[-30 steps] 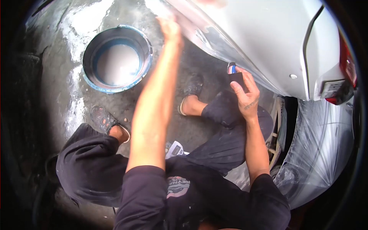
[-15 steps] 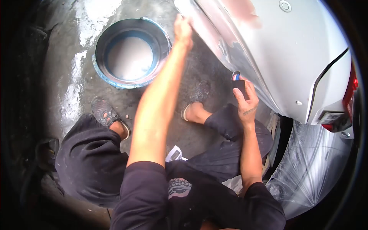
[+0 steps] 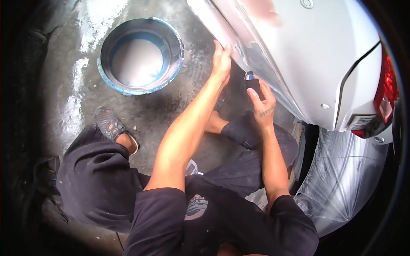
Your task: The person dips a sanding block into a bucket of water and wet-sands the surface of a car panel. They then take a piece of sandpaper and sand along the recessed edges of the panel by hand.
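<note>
My left hand (image 3: 222, 65) is at the lower edge of a silver car panel (image 3: 299, 55), its fingers stretched along the edge. Bare sanded and pinkish patches mark the panel there. In my right hand (image 3: 265, 101) is a small black block (image 3: 253, 88), pinched between thumb and fingers. A blue, white and red bit (image 3: 249, 76) shows at the block's top end, close to the panel edge. Exactly what kind of block it is, I cannot make out. Left of my hands, a bucket (image 3: 141, 90) on the floor contains cloudy whitish liquid (image 3: 137, 62).
A red tail light (image 3: 386, 87) sits at the car's right end. Clear plastic sheeting (image 3: 337, 179) covers something below it. My legs are bent on the grey floor (image 3: 171, 115), with a shoe (image 3: 110, 123) near the bucket. White streaks run across the floor at left.
My left hand has come down and right along the panel edge, nearer to my right hand. The view has shifted slightly. My right hand still holds the black block.
</note>
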Action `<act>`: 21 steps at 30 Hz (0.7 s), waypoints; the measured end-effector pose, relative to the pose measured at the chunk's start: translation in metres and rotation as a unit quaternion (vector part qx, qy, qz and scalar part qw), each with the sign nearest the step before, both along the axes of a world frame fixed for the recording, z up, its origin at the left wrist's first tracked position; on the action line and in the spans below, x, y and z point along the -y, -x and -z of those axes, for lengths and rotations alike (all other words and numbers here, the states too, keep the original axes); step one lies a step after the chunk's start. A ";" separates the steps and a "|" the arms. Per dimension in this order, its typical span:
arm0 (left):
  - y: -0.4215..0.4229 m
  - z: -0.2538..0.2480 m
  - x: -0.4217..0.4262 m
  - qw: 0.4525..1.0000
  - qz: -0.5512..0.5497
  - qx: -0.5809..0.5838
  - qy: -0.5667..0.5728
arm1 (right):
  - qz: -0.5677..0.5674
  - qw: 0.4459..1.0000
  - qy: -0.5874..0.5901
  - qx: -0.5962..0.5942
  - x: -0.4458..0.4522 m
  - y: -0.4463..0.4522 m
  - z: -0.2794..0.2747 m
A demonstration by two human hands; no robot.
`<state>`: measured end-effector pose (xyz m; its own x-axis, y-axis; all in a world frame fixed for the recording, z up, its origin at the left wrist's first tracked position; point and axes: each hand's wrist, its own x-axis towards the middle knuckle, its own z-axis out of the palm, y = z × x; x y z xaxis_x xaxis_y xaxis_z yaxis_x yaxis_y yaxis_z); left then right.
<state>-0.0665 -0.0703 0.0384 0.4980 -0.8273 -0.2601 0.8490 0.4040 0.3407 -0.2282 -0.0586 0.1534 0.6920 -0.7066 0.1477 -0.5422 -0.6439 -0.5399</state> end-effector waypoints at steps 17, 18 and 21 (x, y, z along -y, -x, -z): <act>-0.004 -0.035 -0.132 0.981 0.143 0.130 0.027 | 0.043 0.805 -0.540 0.244 -0.018 -0.014 0.007; -0.006 -0.038 -0.136 0.982 0.101 0.153 -0.045 | 0.032 0.805 -0.540 0.243 -0.025 -0.017 0.006; -0.006 -0.046 -0.147 0.977 0.033 0.168 -0.131 | 0.015 0.992 0.053 0.110 -0.050 -0.019 -0.001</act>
